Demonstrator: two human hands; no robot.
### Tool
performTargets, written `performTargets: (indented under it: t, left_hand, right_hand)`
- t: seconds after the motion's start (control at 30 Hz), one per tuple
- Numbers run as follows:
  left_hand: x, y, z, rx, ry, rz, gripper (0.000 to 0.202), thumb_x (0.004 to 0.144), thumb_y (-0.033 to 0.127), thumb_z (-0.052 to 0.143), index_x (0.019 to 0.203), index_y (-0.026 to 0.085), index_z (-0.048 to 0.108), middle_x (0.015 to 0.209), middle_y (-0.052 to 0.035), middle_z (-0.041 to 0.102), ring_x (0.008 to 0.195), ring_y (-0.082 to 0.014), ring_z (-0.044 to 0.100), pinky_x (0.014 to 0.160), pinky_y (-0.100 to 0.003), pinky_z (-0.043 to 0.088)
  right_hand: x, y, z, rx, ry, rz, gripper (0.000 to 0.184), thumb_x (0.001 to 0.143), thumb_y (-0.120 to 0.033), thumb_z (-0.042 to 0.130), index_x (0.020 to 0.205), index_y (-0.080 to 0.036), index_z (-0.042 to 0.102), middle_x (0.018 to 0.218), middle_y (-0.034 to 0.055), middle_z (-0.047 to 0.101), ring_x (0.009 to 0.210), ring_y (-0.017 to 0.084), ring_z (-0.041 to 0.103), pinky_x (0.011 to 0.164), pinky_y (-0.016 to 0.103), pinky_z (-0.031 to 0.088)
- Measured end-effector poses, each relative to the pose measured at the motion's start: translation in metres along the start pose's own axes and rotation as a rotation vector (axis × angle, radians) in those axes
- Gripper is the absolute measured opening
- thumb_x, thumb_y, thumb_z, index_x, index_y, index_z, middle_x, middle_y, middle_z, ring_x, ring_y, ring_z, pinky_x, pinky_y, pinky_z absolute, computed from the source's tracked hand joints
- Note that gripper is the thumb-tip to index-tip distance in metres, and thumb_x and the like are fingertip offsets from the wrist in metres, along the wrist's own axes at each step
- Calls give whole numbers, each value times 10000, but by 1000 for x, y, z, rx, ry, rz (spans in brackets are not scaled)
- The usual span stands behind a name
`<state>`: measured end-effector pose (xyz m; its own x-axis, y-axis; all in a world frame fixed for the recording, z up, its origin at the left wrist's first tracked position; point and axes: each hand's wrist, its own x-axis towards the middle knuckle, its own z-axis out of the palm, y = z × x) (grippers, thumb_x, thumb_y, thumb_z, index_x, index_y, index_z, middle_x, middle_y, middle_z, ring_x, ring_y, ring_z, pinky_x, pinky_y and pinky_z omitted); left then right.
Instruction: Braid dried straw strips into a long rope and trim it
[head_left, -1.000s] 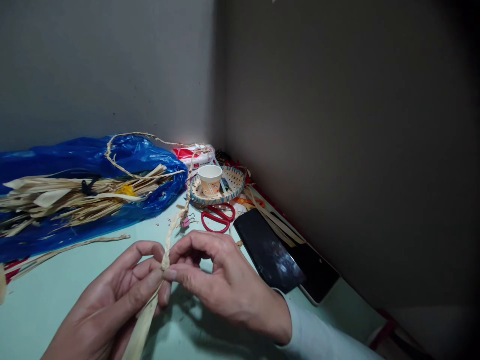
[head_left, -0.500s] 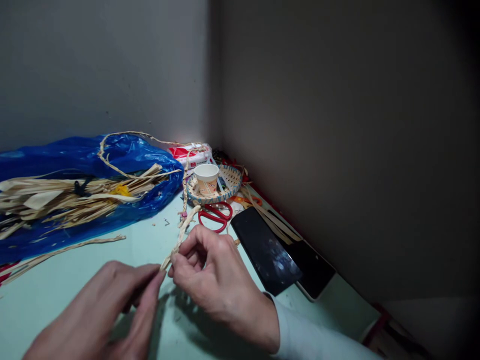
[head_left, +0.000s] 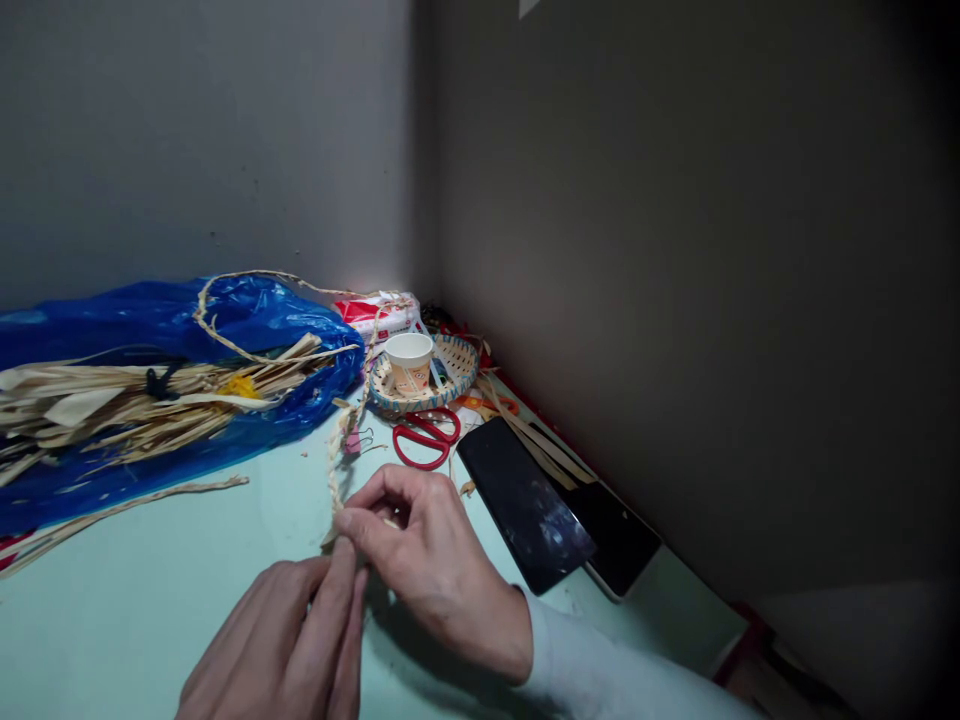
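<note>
A braided straw cord (head_left: pixel 334 462) runs from a small woven basket (head_left: pixel 454 373) across the pale green table (head_left: pixel 150 580) to my hands. My right hand (head_left: pixel 427 560) is closed in a pinch on the cord's near end, fingers curled. My left hand (head_left: pixel 289 640) lies just below it, fingers pressed together against the same spot; the loose strands under it are hidden.
A blue plastic bag (head_left: pixel 172 330) with a bundle of dry straw strips (head_left: pixel 135 400) lies at the left. A paper cup (head_left: pixel 409 361) stands in the basket. Red scissors (head_left: pixel 424 437), two dark phones (head_left: pixel 536 505) and loose strips lie along the right wall.
My left hand has moved right and closer to my right hand, its fingers now together at the braid's end. The wide loose strip seen a second ago is hidden under my hands.
</note>
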<state>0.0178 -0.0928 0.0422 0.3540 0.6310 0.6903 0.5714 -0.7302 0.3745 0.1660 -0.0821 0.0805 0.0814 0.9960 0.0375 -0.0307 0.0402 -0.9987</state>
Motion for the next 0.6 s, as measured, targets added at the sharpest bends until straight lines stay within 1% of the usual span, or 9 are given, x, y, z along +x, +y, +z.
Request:
performTargets:
  t: [0.07, 0.13, 0.17, 0.23, 0.3, 0.33, 0.43, 0.53, 0.6]
  left_hand:
    - [8, -3, -4, -101, -16, 28, 380, 867, 107, 579, 1187, 293, 666, 898, -28, 700, 818, -202, 637, 771, -312, 448]
    - [17, -5, -11, -196, -36, -63, 299, 874, 155, 596, 1095, 337, 679, 919, 19, 677, 861, -174, 621, 805, -273, 442]
    - [22, -4, -14, -238, -56, -161, 210, 878, 220, 607, 1024, 350, 682, 922, 38, 665, 879, -165, 606, 824, -250, 432]
    - [31, 0, -18, -334, -105, -440, 89, 894, 369, 588, 952, 359, 654, 938, 65, 659, 919, -150, 592, 843, -191, 423]
    - [37, 6, -19, -458, -131, -684, 162, 884, 480, 578, 979, 358, 624, 991, 79, 667, 985, -146, 597, 842, -149, 440]
    - [39, 7, -19, -510, -127, -756, 215, 859, 517, 602, 1001, 356, 617, 1022, 81, 673, 1013, -151, 601, 832, -140, 457]
    - [43, 3, -17, -563, -129, -806, 341, 751, 568, 711, 984, 329, 644, 1040, 71, 689, 977, -160, 622, 771, -129, 493]
    - [43, -11, -18, -566, -119, -849, 352, 683, 555, 782, 902, 299, 676, 948, 69, 705, 827, -141, 631, 686, -117, 505]
    - [41, -17, -21, -568, -88, -896, 363, 657, 537, 810, 897, 294, 686, 915, 72, 707, 796, -136, 630, 673, -111, 508]
  right_hand:
    - [0, 0, 0, -26, 31, -32, 136, 842, -223, 626, 737, -137, 640, 703, 9, 624, 690, 130, 562, 629, 238, 417]
    - [1, -1, 0, -41, 46, -64, 144, 860, -230, 612, 750, -140, 638, 719, 9, 628, 710, 135, 567, 640, 244, 416]
    - [1, -1, 0, -45, 45, -76, 144, 865, -233, 609, 757, -143, 640, 718, 6, 628, 710, 135, 568, 639, 244, 415]
    - [0, -1, -1, -35, 43, -90, 132, 865, -223, 607, 766, -144, 641, 717, 3, 629, 713, 135, 579, 639, 242, 419]
    - [0, -2, 0, 1, 34, -94, 127, 864, -218, 604, 769, -142, 639, 726, 9, 637, 719, 138, 598, 651, 240, 438]
    - [-1, -3, 0, 23, 22, -90, 132, 866, -226, 604, 771, -141, 637, 734, 13, 642, 720, 140, 606, 654, 239, 449]
    - [-5, -5, 2, 72, -34, -68, 147, 875, -253, 602, 786, -143, 639, 769, 28, 660, 732, 145, 623, 655, 231, 470]
    - [-10, -7, 5, 94, -93, -56, 137, 887, -234, 583, 801, -141, 635, 790, 46, 673, 761, 153, 640, 676, 228, 490]
    - [-12, -7, 6, 93, -144, -48, 134, 904, -234, 556, 834, -142, 623, 754, 45, 668, 730, 156, 647, 659, 230, 499]
